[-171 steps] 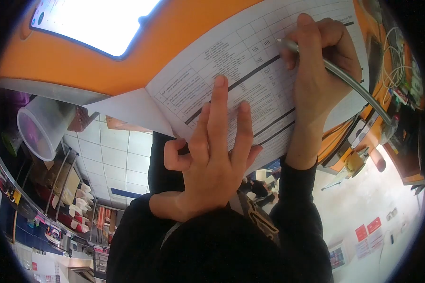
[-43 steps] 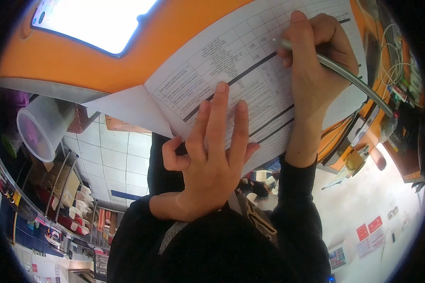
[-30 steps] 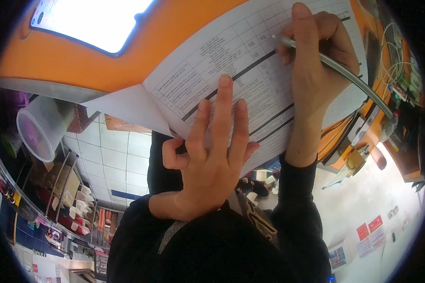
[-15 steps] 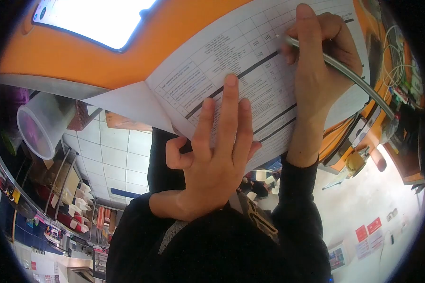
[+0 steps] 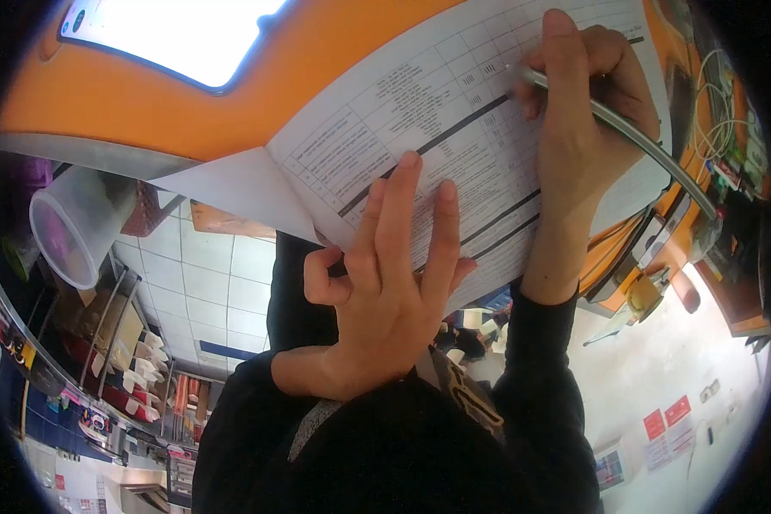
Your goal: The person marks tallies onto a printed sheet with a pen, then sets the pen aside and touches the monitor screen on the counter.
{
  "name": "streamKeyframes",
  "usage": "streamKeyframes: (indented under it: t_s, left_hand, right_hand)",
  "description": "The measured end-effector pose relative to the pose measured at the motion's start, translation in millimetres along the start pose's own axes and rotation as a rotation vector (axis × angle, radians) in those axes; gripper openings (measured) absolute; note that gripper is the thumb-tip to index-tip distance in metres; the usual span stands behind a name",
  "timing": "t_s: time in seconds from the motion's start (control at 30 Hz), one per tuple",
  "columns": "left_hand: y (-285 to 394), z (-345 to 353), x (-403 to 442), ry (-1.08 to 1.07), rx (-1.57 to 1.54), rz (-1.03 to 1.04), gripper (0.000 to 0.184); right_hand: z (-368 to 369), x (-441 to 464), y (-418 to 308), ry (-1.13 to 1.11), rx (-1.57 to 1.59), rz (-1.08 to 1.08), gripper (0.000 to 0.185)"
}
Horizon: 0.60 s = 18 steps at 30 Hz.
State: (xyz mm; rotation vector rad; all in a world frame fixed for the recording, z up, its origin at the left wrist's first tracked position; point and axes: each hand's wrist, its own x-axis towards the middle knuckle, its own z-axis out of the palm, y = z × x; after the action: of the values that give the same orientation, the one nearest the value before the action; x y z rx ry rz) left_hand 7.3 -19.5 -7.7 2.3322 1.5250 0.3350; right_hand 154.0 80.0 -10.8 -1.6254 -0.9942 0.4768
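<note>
A printed form [image 5: 343,163] with table rows, dark bars and handwritten tally marks lies across the orange desk, its left corner folded over the edge. On its lower part rests my left hand [image 5: 390,265], fingers spread and nothing held. My right hand [image 5: 587,120] is closed around a grey pen [image 5: 651,150], whose writing end is near the tally cells at the top of the sheet. The pen's tip is blurred, so I cannot tell whether it touches the paper.
A lit phone [image 5: 171,38] lies on the orange desk [image 5: 188,120] at upper left. A translucent plastic tub [image 5: 64,240] stands below the desk edge. White cables [image 5: 707,111] and small items crowd the right side. Shelves with boxes [image 5: 124,351] are at lower left.
The middle finger of my left hand has bent slightly and shifted left, closer to the index finger. My right hand and the pen have moved only very slightly.
</note>
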Motion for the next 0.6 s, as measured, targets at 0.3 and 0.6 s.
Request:
streamKeyframes:
  t_s: [0.3, 0.6]
  left_hand:
    - [-0.5, 2.9, -0.4, 0.021, 0.024, 0.026, 0.042]
    - [-0.4, 3.2, 0.2, -0.012, 0.034, 0.027, 0.038]
  right_hand:
    - [1.2, -0.6, 1.8, 0.013, 0.036, 0.017, 0.031]
    - [0.7, -0.1, -0.8, 0.004, 0.038, 0.018, 0.031]
